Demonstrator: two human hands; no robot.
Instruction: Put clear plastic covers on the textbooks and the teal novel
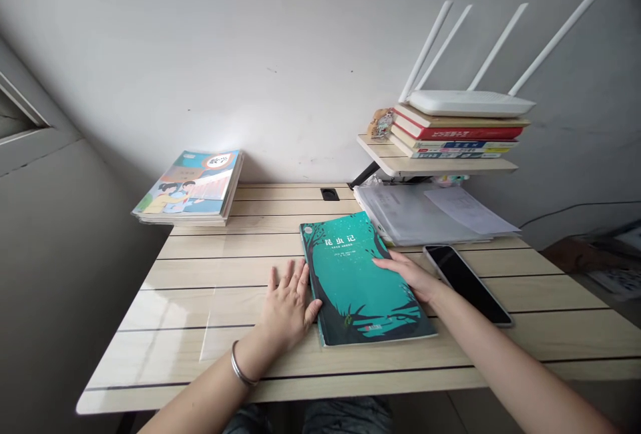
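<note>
A teal book (360,287) with dark tree shapes and white lettering lies closed and slightly turned on the wooden-topped desk. My left hand (289,307) rests palm down beside its left edge, fingers spread, the thumb touching the cover's border; a silver bangle circles the wrist. At the book's right edge, my right hand (413,277) grips it, with a digit lying across the cover and the other fingers partly hidden. A dark-screened phone (463,280) lies just right of that hand.
Stacked textbooks (193,187) lie at the back left. A raised shelf (441,165) at the back right bears several books (458,133) and a white router (471,103) with antennas. Clear folders with papers (415,213) lie below it. A cable hole (329,194) is near the wall.
</note>
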